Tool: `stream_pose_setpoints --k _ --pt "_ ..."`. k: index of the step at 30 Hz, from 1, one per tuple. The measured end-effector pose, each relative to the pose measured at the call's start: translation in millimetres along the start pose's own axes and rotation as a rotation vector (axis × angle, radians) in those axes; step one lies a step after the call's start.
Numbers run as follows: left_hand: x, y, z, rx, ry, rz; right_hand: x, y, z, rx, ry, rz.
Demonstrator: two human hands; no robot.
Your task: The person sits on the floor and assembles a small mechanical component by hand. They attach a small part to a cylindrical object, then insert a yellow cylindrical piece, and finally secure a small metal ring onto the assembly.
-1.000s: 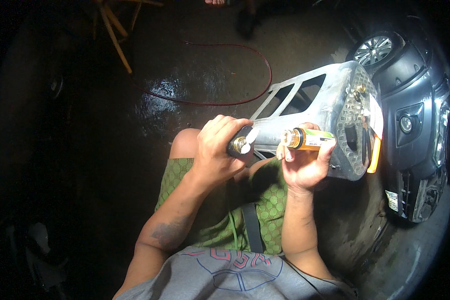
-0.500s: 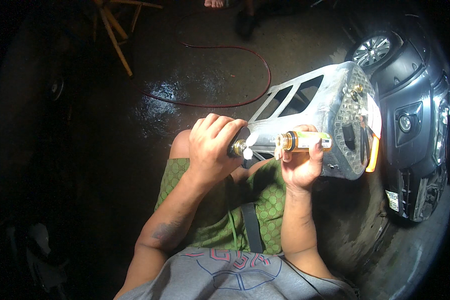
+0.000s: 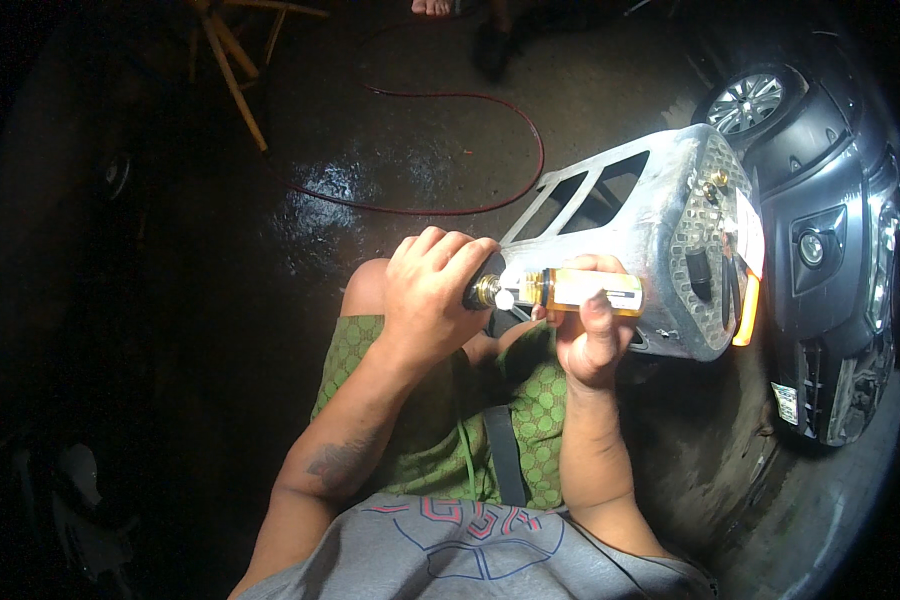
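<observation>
Main thing I'd worry about is the gap: the amber bottle [image 3: 570, 288] is lying nearly sideways in your right hand [image 3: 588, 345], mouth aimed at the dark fitting [image 3: 480, 272] in your left hand [image 3: 420, 295]. I see no cap on it, so if there's liquid in there, a bit more tilt could dribble it down onto your shorts [image 3: 355, 375]. Your right thumb's across the front with fingers behind, so slick glass or plastic might roll on you. Your left fingers are wrapped round the fitting, though I can't tell how tight.

Bottle looks see-through orange with a pale label, ringed neck, held over your lap just beside the grey stool [image 3: 660, 235]. Fitting's got a brassy neck and a white tip; can't tell if they're touching.
</observation>
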State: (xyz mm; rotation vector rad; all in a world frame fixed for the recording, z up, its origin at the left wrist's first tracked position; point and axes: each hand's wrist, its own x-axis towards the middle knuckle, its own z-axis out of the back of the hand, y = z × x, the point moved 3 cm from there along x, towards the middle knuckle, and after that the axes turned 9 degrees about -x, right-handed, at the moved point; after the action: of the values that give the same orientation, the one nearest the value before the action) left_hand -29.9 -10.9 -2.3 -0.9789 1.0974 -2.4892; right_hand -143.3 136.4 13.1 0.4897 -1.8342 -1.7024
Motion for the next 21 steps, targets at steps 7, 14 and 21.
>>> stream_pose_setpoints --k 7,14,21 --pt "0.5 0.1 0.2 -0.025 0.009 0.009 4.3 0.9 3.4 0.299 -0.087 -0.074" --pt "0.3 0.5 -0.2 -0.046 0.0 0.001 2.2 0.0 -0.1 0.181 -0.073 -0.071" --pt "0.1 3.0 -1.4 -0.068 0.003 0.005 3.6 2.3 0.3 0.027 -0.01 -0.006"
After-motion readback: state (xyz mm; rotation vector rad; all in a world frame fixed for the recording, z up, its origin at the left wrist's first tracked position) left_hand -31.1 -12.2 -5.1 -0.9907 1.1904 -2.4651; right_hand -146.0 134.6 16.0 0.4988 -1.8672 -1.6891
